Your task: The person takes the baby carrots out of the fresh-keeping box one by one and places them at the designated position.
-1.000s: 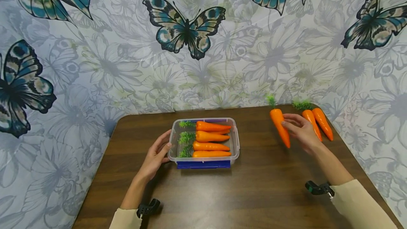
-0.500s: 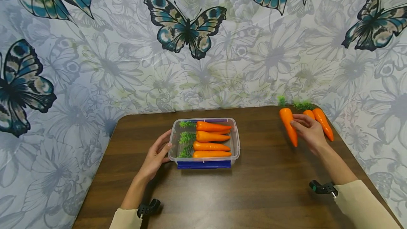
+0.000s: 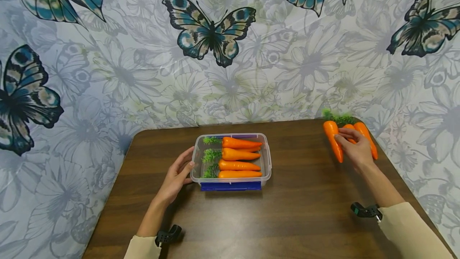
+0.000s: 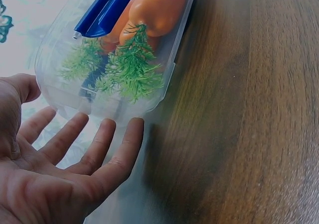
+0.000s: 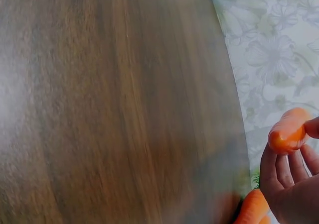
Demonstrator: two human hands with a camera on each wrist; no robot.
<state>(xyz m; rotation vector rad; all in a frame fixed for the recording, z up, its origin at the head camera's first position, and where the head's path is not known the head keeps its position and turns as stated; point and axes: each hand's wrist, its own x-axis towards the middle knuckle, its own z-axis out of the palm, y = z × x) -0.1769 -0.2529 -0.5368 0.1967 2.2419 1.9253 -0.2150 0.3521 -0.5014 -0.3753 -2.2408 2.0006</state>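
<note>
A clear plastic food container (image 3: pixel 266 159) with blue side clips sits on the table, holding several orange carrots (image 3: pixel 238 154) with green tops, side by side. My left hand (image 3: pixel 174 177) rests against its left end; in the left wrist view, the spread fingertips (image 4: pixel 134 127) touch the clear wall. At the table's far right, my right hand (image 3: pixel 355 149) pinches a carrot (image 3: pixel 333 139) between thumb and fingers, its green top pointing away from me. Just right of it lie two more carrots, one partly hidden behind my fingers and another carrot (image 3: pixel 365 137) at the outer side.
The brown wooden table (image 3: pixel 230 223) ends in a rounded edge close beside the loose carrots. A cloth with butterfly and flower prints (image 3: pixel 215 91) hangs behind it. A dark strap (image 3: pixel 364 211) is on each wrist.
My right hand has moved to the right with its carrot, which now stands right beside the other two. The left hand and the container have stayed in place.
</note>
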